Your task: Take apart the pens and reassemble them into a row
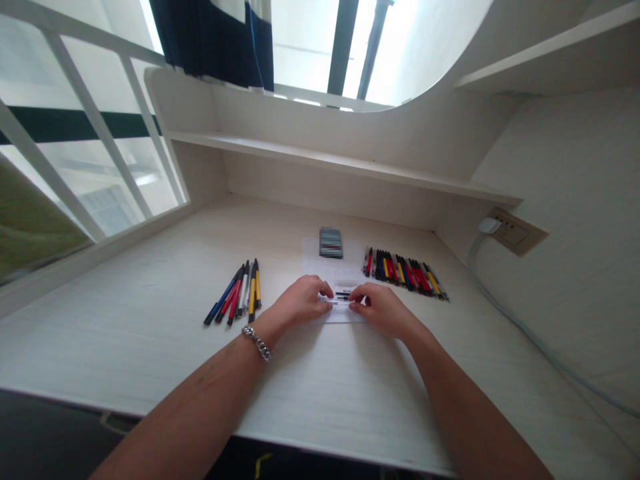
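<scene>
My left hand (303,300) and my right hand (380,308) meet over a white sheet of paper (334,267) in the middle of the desk. Both pinch the ends of a thin pen (340,300) that lies level between them, fingers curled. A bracelet circles my left wrist. A second small dark pen part (343,294) lies just behind the pen. Left of my hands several pens (237,293) in blue, red, black and yellow lie fanned out. To the right a longer row of several mixed-colour pens (406,273) lies side by side.
A dark flat box or phone (331,243) rests at the far end of the paper. A shelf (340,163) runs above the desk (150,333). A wall socket (513,232) with a white plug and cable (525,333) sits at right. A railing (95,127) stands at left.
</scene>
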A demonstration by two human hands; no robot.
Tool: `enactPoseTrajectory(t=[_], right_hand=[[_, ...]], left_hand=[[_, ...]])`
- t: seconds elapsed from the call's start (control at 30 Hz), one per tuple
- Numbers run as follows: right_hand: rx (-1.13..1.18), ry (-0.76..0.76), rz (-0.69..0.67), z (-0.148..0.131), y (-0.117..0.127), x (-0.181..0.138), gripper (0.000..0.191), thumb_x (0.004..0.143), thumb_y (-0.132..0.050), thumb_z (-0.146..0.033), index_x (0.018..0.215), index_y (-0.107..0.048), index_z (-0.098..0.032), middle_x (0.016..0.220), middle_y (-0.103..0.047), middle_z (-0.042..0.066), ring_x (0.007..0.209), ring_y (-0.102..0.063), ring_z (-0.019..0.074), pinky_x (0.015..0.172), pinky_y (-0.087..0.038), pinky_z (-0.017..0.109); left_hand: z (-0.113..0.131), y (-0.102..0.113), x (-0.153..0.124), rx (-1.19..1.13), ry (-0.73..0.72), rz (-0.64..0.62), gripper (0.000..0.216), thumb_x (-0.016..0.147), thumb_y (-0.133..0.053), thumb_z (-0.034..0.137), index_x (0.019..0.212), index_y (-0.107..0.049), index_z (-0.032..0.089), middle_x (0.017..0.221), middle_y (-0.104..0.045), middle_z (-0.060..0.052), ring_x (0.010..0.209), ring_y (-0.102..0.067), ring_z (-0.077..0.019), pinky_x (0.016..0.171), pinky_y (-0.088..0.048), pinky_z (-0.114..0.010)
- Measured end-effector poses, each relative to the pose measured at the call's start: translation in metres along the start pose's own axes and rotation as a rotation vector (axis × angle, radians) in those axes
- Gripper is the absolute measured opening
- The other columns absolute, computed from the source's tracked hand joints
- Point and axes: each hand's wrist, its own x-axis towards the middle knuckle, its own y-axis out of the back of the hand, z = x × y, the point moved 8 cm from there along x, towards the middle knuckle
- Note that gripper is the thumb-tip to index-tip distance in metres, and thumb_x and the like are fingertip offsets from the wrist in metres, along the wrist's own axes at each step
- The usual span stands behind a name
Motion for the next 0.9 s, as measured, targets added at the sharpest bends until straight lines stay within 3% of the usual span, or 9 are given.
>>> enactPoseTrajectory(t=[0.13, 0.3, 0.53, 0.9], right_hand=[[0.006, -0.015, -0.03, 0.005, -0.004, 0.0, 0.014, 0.076, -0.062, -0.026, 0.086, -0.071, -0.021, 0.084, -0.067, 0.003, 0.074, -0.057, 0.0147, 0.067, -0.039, 0.025], [0.012, -0.027, -0.004, 0.014, 0.001, 0.0, 0.015, 0.078, -0.061, -0.026, 0.087, -0.071, -0.021, 0.084, -0.068, 0.003, 0.074, -0.059, 0.0154, 0.067, -0.04, 0.025], [0.028, -0.013, 0.059, 0.015, 0.006, 0.002, 0.017, 0.083, -0.054, -0.023, 0.084, -0.071, -0.02, 0.083, -0.071, 0.004, 0.075, -0.06, 0.0158, 0.069, -0.041, 0.025], [0.02, -0.006, 0.029, 0.017, 0.004, 0.001, 0.018, 0.083, -0.053, -0.024, 0.085, -0.071, -0.02, 0.084, -0.071, 0.004, 0.076, -0.061, 0.0162, 0.069, -0.04, 0.025]], left_hand=[[-0.002, -0.004, 0.0, 0.006, -0.01, -0.027, 0.024, 0.07, -0.064, 0.027, 0.091, -0.073, 0.02, 0.087, -0.065, -0.006, 0.081, -0.059, -0.019, 0.075, -0.044, -0.028], [-0.011, 0.001, 0.001, -0.036, 0.056, 0.012, 0.03, 0.073, -0.064, 0.039, 0.094, -0.071, 0.02, 0.087, -0.067, -0.006, 0.077, -0.06, -0.0188, 0.07, -0.044, -0.028], [-0.015, 0.013, 0.002, -0.062, 0.112, 0.135, 0.025, 0.084, -0.052, 0.034, 0.091, -0.071, 0.019, 0.083, -0.071, -0.005, 0.075, -0.062, -0.0172, 0.069, -0.043, -0.028], [-0.019, 0.012, 0.003, -0.057, 0.122, 0.157, 0.023, 0.083, -0.052, 0.033, 0.089, -0.071, 0.02, 0.082, -0.071, -0.005, 0.074, -0.062, -0.0174, 0.068, -0.043, -0.028]])
